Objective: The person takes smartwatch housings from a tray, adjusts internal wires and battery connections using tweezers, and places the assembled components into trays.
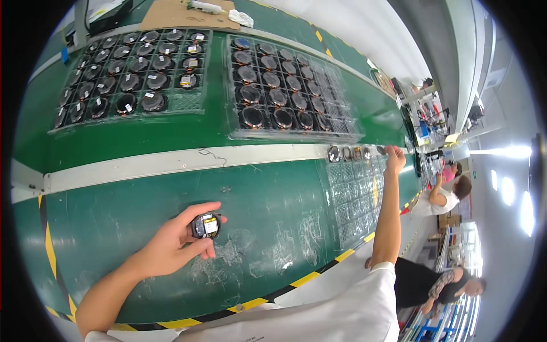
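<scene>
My left hand [179,239] grips a round black watch-like case [206,226] above the green bench. Its upturned side shows a white and yellow label and dark inner parts. At the far right, my right hand [394,158] is stretched out with its fingertips pinched together at a small dark round part [380,150]. That part is at the end of a row of round parts [347,153] along the back of a clear plastic tray [356,199]. The tray's other visible pockets hold nothing I can make out.
Two clear trays with black round cases, the left one [128,80] and the middle one [279,91], lie beyond a pale rail [188,159]. Cardboard [182,14] lies behind them. Striped tape [305,279] marks the near edge. People [441,285] are at the right.
</scene>
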`<state>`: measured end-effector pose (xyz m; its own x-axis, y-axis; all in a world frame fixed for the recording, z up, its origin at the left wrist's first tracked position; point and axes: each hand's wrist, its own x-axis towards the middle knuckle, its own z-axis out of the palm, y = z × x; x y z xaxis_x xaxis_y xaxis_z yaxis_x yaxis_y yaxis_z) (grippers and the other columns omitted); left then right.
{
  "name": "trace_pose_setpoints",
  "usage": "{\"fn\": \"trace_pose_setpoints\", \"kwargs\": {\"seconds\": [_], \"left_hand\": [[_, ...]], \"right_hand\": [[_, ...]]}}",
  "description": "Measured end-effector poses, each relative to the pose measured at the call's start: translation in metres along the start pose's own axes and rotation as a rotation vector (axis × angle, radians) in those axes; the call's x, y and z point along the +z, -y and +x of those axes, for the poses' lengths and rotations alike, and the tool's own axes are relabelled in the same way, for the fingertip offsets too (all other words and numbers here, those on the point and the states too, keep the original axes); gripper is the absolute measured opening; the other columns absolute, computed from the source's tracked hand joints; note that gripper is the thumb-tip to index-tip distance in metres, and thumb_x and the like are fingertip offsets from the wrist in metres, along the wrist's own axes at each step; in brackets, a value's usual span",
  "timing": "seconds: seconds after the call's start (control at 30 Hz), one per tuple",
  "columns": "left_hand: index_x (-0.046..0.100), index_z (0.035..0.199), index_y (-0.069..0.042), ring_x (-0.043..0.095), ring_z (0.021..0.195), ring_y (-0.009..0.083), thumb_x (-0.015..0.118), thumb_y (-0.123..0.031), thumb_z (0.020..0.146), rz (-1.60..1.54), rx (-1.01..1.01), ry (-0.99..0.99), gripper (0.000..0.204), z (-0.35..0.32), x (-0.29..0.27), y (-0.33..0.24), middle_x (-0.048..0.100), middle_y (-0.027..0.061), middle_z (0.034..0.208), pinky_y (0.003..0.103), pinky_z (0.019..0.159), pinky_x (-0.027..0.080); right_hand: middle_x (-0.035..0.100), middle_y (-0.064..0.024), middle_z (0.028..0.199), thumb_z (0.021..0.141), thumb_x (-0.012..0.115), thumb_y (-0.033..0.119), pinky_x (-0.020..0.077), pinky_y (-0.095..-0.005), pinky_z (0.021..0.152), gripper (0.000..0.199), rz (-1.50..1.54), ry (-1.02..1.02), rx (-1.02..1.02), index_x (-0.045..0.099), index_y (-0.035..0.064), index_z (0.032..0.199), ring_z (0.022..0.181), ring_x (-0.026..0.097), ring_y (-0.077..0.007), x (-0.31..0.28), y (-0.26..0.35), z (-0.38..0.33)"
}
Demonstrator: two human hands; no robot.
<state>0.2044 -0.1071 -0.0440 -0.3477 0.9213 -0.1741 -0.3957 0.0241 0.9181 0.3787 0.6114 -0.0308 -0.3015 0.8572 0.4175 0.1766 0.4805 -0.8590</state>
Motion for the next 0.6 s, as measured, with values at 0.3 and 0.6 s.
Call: {"fn": "trace_pose_setpoints", "kwargs": {"seconds": [0.3, 0.6], "left_hand": [[0.039, 0.156, -0.009, 0.065, 0.112, 0.0251, 0.068, 0.003, 0.096, 0.301, 0.086, -0.11, 0.068, -0.009, 0.005, 0.003, 0.059, 0.0137, 0.135, 0.036, 0.093, 0.058], [0.053, 0.146, -0.006, 0.047, 0.138, 0.0356, 0.085, -0.017, 0.08, 1.068, 0.437, -0.223, 0.074, 0.004, 0.012, 0.022, 0.053, 0.0126, 0.145, 0.053, 0.117, 0.039]], "right_hand": [[0.069, 0.0001, 0.092, 0.094, 0.07, 0.021, 0.0282, -0.0183, 0.046, 0.018, 0.092, 0.121, 0.331, 0.071, 0.008, 0.106, 0.067, 0.058, -0.004, 0.024, 0.049, -0.076], [0.072, -0.0074, 0.096, 0.095, 0.061, -0.004, 0.046, -0.0241, 0.062, 0.032, -0.107, 1.148, -0.02, 0.072, 0.0027, 0.124, 0.074, 0.064, -0.0112, 0.096, 0.274, -0.343]]}}
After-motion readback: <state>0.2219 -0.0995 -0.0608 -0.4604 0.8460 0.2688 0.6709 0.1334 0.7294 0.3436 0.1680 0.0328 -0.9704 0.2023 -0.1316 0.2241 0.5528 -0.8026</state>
